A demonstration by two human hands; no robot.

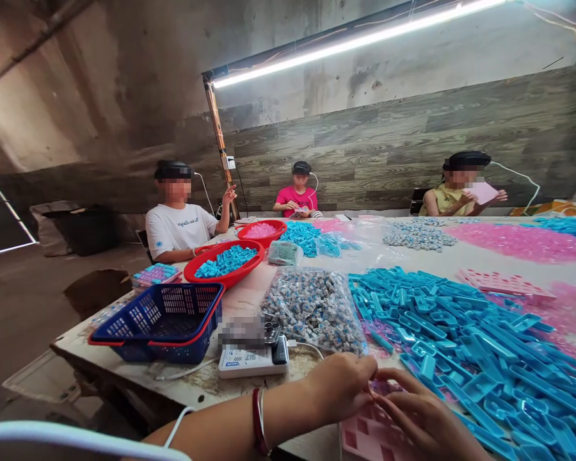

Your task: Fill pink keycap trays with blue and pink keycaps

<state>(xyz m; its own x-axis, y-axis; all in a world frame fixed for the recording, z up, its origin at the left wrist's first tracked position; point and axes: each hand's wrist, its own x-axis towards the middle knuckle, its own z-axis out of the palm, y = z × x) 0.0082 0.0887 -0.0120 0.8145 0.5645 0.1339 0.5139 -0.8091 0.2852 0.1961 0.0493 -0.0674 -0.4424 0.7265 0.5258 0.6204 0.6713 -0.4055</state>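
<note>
My left hand (338, 386) comes in from the lower left, fingers bent and pinched at the near edge of the table. My right hand (425, 413) meets it from the right, thumb and fingertips pressed together. Between them is a small translucent purple-pink piece (386, 387), partly covered by the fingers; its exact kind is unclear. Directly below both hands lies a pink tray with square openings (372, 438), partly hidden by the right hand. A big heap of blue plastic pieces (465, 339) spreads just beyond and right of my right hand.
A clear bag of small grey-and-blue parts (312, 304) lies ahead. To its left are a white power bank (254, 362) with a cable, a blue basket (160, 320) and a red basin (233, 278) of blue pieces. Several co-workers sit across the table. Pink pieces (523, 242) lie far right.
</note>
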